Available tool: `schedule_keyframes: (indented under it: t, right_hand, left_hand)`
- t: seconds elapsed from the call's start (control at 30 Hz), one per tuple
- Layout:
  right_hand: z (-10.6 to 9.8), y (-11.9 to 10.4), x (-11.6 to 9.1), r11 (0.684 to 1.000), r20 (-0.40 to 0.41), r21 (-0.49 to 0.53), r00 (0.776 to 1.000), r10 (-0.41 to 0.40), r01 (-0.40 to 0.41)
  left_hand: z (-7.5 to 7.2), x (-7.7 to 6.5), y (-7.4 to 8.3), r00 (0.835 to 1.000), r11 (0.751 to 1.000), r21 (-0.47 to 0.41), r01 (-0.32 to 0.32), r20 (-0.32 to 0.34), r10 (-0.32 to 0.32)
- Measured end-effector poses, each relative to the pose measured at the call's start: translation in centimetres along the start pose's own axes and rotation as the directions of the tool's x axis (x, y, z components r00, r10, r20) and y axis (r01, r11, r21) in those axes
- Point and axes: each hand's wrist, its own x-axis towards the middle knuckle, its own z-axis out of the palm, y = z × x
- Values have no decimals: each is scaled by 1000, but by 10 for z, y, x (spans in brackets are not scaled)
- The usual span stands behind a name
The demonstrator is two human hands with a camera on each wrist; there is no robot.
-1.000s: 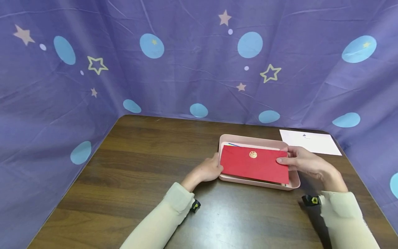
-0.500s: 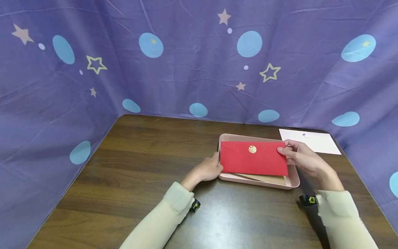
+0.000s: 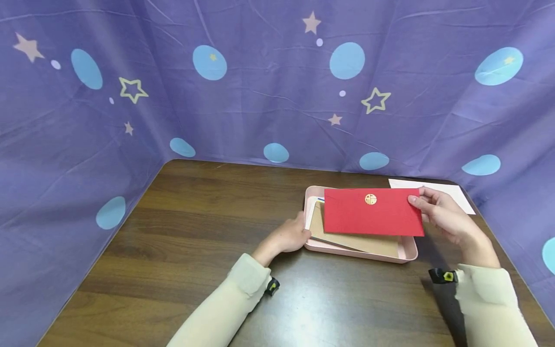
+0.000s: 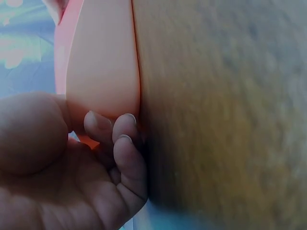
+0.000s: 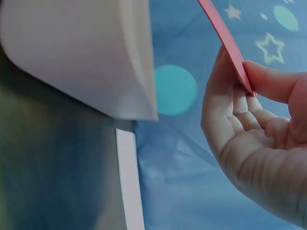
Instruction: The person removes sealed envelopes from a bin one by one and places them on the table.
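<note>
My right hand (image 3: 451, 217) pinches a red envelope (image 3: 373, 219) with a gold emblem by its right end, thumb in front and fingers behind. In the right wrist view the envelope (image 5: 225, 40) shows edge-on, up off the pink tray (image 5: 76, 57). At the tray's left end my left hand (image 3: 288, 236) grips it, with the thumb at the rim and the fingers curled against the outer wall (image 4: 103, 52). Inside the tray (image 3: 342, 251) lies a brown kraft envelope (image 3: 377, 244) on white paper, partly hidden by the red one.
A white envelope (image 3: 455, 195) lies at the back right of the dark wood table (image 3: 208, 231), partly behind my right hand. A purple curtain (image 3: 260, 96) with stars and blue dots hangs along the table's back and sides.
The red envelope has risen from the tray and shifted back and right in my right hand, uncovering the brown envelope. My left hand stays at the tray's left end.
</note>
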Motion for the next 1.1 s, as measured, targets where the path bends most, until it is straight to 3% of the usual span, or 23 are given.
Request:
schedule_keyframes:
  t: [0.2, 0.43, 0.6, 0.87, 0.97, 1.1]
  right_hand:
    - [-27, -12, -18, 1000, -137, -1, 991, -3, 3]
    - [-67, -15, -41, 993, -186, 113, 982, -12, 33]
    - [-104, -15, -47, 996, -246, -74, 969, 22, -42]
    - [-192, 22, -34, 945, -338, -287, 940, 52, -155]
    - [-194, 16, -31, 900, -369, -380, 927, 64, -214]
    - [-175, -7, -32, 844, -374, -467, 924, 81, -263]
  left_hand:
    - [-1, -1, 3, 1000, 1000, -1, 10, 7, -10]
    - [5, 2, 3, 999, 999, -16, 28, 26, -28]
    - [4, 1, 2, 999, 999, -25, 30, 23, -30]
    - [1, 1, -1, 999, 998, -33, 46, 28, -45]
    - [0, 0, -1, 998, 998, -28, 52, 31, -51]
    - [0, -1, -1, 998, 998, -20, 63, 29, -63]
